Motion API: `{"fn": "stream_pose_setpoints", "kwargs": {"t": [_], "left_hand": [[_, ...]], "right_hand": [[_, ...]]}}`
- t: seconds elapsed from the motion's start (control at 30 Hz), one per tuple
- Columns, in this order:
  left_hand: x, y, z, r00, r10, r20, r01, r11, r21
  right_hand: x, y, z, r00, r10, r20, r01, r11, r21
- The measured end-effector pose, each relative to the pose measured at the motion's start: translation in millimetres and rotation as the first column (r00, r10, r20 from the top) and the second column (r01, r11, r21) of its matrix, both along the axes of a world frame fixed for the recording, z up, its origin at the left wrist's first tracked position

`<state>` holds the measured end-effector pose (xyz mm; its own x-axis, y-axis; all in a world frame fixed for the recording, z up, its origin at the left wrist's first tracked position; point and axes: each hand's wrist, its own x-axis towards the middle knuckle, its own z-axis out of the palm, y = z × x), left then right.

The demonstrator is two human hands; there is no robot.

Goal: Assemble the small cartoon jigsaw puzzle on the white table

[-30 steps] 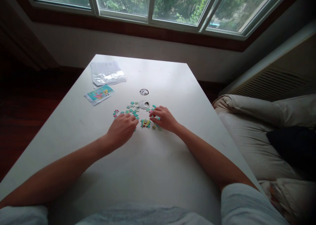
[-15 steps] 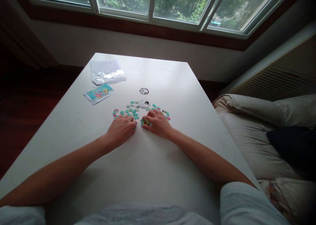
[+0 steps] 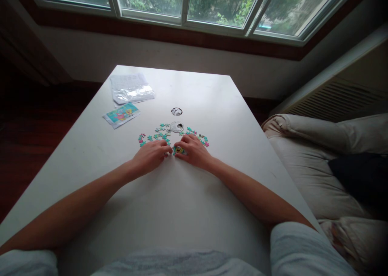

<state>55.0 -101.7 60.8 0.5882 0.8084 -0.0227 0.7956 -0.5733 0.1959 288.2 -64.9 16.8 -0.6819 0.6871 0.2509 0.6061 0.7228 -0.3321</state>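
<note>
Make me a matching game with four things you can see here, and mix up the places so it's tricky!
Things
1. picture card
2. plastic packet
3. right hand
4. black item

Places
A. on the pale padded seat
B. at the puzzle section with yellow in it
C. by the far left corner of the white table
D. on the table, just nearer than the packet

Right pairs: 1-D, 2-C, 3-B, 4-A

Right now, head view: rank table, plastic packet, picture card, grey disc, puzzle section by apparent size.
1. Table
2. Plastic packet
3. Picture card
Unsure, unranked: grey disc, puzzle section; the right hand partly covers the latter.
</note>
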Motion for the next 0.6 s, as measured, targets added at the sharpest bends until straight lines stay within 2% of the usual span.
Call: {"fn": "stream_pose_setpoints", "kwargs": {"t": [0.17,0.33,0.5,0.6], "left_hand": [[-7,7,-6.1,0.999,0.04,-0.002,-0.04,0.995,0.095],[-9,14,-11.1,0.998,-0.02,0.051,0.017,0.998,0.056],[-8,14,-13.2,0.996,0.064,0.06,-0.07,0.993,0.1],[-7,9,-9.3,0.998,0.069,0.016,-0.07,0.993,0.093]], "right_hand": [[1,0,0.6,1.0,0.005,-0.007,-0.005,1.0,-0.005],[0,-1,-0.1,1.0,0.026,-0.001,-0.026,1.0,0.003],[0,-2,-0.3,0.999,0.036,-0.006,-0.036,0.999,-0.002],[0,-2,-1.1,0.999,0.035,-0.001,-0.034,0.999,0.006]]}}
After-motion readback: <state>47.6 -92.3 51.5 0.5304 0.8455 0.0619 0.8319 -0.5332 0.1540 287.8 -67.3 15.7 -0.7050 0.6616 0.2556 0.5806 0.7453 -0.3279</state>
